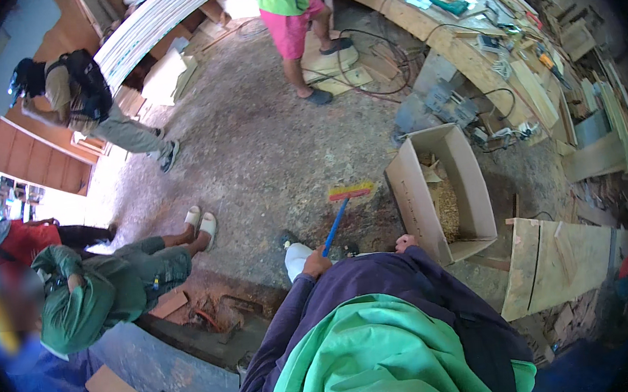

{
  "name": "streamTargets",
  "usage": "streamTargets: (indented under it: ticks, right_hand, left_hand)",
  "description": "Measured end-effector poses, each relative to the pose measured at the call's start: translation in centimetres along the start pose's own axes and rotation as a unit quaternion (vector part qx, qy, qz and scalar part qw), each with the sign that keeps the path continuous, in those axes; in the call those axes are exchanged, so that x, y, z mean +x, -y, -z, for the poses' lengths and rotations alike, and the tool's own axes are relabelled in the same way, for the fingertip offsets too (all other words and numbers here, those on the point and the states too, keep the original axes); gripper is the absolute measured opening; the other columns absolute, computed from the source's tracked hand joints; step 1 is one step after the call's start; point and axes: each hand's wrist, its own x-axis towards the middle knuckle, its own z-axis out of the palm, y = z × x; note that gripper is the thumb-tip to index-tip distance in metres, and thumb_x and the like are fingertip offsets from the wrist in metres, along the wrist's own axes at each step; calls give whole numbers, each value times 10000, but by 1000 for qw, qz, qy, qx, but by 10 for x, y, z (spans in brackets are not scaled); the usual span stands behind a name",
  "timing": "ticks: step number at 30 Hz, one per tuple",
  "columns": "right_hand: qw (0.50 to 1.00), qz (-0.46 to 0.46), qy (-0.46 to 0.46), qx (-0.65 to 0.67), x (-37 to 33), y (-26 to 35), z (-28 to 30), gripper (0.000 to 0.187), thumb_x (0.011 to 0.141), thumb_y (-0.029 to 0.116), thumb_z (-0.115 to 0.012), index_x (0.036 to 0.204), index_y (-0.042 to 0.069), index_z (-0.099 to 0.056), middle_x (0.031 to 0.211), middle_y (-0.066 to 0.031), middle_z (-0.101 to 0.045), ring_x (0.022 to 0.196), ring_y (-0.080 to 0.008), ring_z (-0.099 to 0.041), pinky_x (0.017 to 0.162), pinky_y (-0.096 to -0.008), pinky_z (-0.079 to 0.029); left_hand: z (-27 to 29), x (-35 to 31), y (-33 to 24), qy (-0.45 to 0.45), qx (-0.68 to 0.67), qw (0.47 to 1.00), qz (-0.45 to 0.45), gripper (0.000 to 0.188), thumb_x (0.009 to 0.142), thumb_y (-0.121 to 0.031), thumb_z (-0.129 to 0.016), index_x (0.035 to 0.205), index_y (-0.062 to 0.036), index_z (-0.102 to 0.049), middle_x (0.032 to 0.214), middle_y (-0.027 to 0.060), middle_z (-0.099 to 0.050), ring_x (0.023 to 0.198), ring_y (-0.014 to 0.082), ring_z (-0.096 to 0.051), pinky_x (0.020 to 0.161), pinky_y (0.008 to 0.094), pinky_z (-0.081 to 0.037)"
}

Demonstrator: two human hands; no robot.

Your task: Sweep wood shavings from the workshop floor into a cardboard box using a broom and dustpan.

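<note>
My left hand (pixel 315 264) is closed around the blue handle of a broom (pixel 336 226). The broom's head, red with yellow bristles, rests on the dusty floor ahead of me. My right hand (pixel 406 243) is at my right side with its fingers curled; whatever they may hold is hidden. It appears beside the near left corner of a tall open cardboard box (pixel 412 195). Inside the box lie wood shavings (pixel 445 210) and a few pale scraps.
A workbench (pixel 458 45) at the far right carries tools and wood pieces. Cables (pixel 399 61) loop over the floor near a person in pink shorts (pixel 288 23). Other people are at the left. A wooden panel (pixel 559 264) stands right of the box.
</note>
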Motion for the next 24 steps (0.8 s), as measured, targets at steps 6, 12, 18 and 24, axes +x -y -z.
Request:
streamTargets:
  ticks: [6,12,18,24]
  right_hand:
    - [997,62,37,7,1,1,5,67,686,-23,-525,675,37,-553,577,-110,-555,485,-202,-555,429,-326,-462]
    - [989,81,-24,-120,-15,30,14,91,669,124,-587,677,34,-583,614,-98,-581,545,-178,-573,501,-317,-476]
    - [997,57,40,-46,-18,43,13,96,699,110,-547,674,24,-584,606,-104,-581,539,-177,-573,501,-309,-480]
    - [986,45,114,115,-20,28,23,87,677,26,-607,755,18,-569,662,-90,-574,585,-192,-561,510,-315,-476]
  left_hand:
    - [-4,4,8,-32,-35,999,20,530,641,-171,-511,1159,-103,-418,882,218,-563,833,342,-548,721,394,-433]
    - [3,-6,2,-14,-23,999,28,525,654,-145,-487,1171,-114,-402,944,192,-557,872,332,-539,733,390,-431]
    - [10,-13,-3,-7,-27,999,37,522,658,-143,-481,1172,-105,-396,923,188,-562,866,327,-542,728,391,-433]
    - [-5,-2,9,-51,-63,996,-48,465,642,-132,-508,1101,-80,-456,878,203,-565,837,333,-547,716,392,-425]
